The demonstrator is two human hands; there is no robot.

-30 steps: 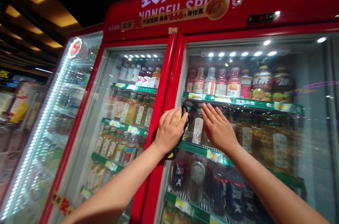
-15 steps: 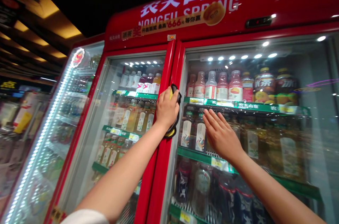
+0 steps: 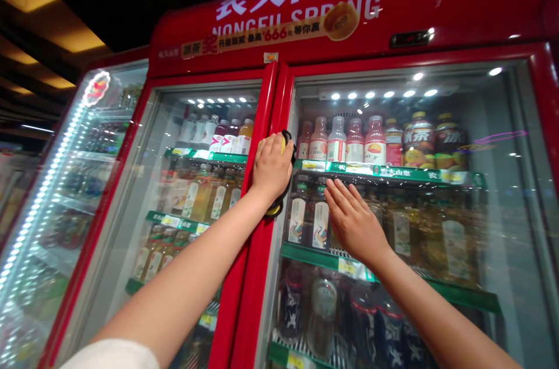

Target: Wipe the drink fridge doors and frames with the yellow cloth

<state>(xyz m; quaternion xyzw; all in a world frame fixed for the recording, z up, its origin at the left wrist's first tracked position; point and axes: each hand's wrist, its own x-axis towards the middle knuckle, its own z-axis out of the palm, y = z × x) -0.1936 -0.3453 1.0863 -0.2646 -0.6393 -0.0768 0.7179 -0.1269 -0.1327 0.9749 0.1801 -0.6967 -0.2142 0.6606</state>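
Clasping long black-and-yellow pad (image 3: 275,208) in curled left hand (image 3: 272,164), holding flat, empty right hand (image 3: 357,222) by clear glass (image 3: 419,206) — could drop pad if gripping loosely.

The left hand (image 3: 271,166) is covering most of a black-and-yellow pad (image 3: 276,208); only the edges are showing. The right hand (image 3: 356,222) is facing its palm away, concealing any contact with the glass door (image 3: 502,194). The bottom edge is cutting off the white sleeve (image 3: 113,354) and the right forearm (image 3: 437,293). The left forearm (image 3: 187,264) is hiding bottles and shelf sections. 1 promotional strip (image 3: 271,34) is overlapping the white lettering (image 3: 371,6). The display panel (image 3: 410,38) is appearing too small to read. Far-left goods (image 3: 11,183) are blurring.
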